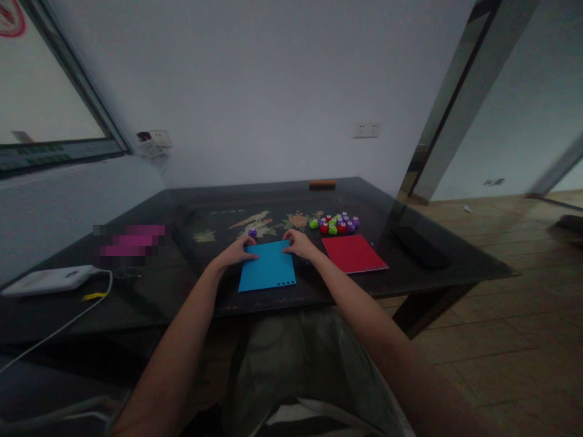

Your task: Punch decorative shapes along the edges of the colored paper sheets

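A blue sheet (268, 267), with a row of small holes at its lower right edge, lies near the table's front edge. My left hand (237, 251) is closed at its upper left corner, thumb on top and fingers at the far edge. At the upper right corner, my right hand (300, 244) pinches the sheet between thumb and fingers. Just beyond my left hand sits a small purple eyeball toy (252, 232). Several similar toys in green, red and purple (337, 223) are clustered beyond a red sheet (353, 254), which lies to the right of my right hand.
The dark table (191, 209) has a painted bird and flowers. On its left are a white device (50, 280) with a cable and a blurred pink object (136, 238). A black flat object (421, 246) lies at the right, and a brown block (322, 184) near the wall.
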{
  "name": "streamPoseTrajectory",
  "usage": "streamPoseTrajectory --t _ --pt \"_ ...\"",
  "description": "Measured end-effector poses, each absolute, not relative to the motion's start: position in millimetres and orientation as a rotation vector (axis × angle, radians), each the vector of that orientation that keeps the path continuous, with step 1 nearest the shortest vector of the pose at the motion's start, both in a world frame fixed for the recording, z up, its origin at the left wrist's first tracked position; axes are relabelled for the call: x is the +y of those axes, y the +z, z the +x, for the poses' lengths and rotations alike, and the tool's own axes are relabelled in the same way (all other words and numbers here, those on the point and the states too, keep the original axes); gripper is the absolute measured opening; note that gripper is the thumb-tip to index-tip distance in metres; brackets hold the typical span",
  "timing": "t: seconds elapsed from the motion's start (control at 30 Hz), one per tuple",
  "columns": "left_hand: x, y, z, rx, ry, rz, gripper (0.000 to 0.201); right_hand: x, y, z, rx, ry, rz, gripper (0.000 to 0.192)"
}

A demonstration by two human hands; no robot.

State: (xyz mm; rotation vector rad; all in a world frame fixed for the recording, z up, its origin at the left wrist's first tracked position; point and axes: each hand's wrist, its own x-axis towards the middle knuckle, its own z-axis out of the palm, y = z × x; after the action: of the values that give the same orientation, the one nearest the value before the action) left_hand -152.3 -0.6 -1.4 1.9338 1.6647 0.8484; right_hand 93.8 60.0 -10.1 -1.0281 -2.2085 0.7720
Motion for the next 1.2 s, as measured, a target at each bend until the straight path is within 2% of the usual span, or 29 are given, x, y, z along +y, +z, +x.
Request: streamPoseTrajectory --t 0.17,0.33,0.53,0.8,0.93,1.2 --pt "-3.9 6.2 -150.4 1.639 0.969 1.661 0.038 64.1 -6.7 95.1 -1.974 1.001 -1.005 0.027" --pt "-5.7 6.6 -145.9 1.379 1.232 1.197 0.043 64.9 -2.4 95.8 -1.697 1.26 -0.964 0.018" --pt "-1.3 4.0 -140.7 1.391 1.482 1.119 0.043 62.7 -6.8 97.3 -1.698 1.572 -0.79 0.027" --pt "-8.2 -1.6 -123.7 1.264 1.171 1.291 0.05 69.1 -4.0 98.4 -1.505 1.457 -0.797 0.035" --pt "-10.5 -4.8 -118.7 1.258 0.969 1.479 0.041 71.8 -3.3 99.6 -1.5 1.373 -0.78 0.038" --pt "-11.5 1.1 -116.0 1.303 1.032 1.574 0.034 70.9 0.2 100.8 -1.578 1.197 -0.845 0.038"
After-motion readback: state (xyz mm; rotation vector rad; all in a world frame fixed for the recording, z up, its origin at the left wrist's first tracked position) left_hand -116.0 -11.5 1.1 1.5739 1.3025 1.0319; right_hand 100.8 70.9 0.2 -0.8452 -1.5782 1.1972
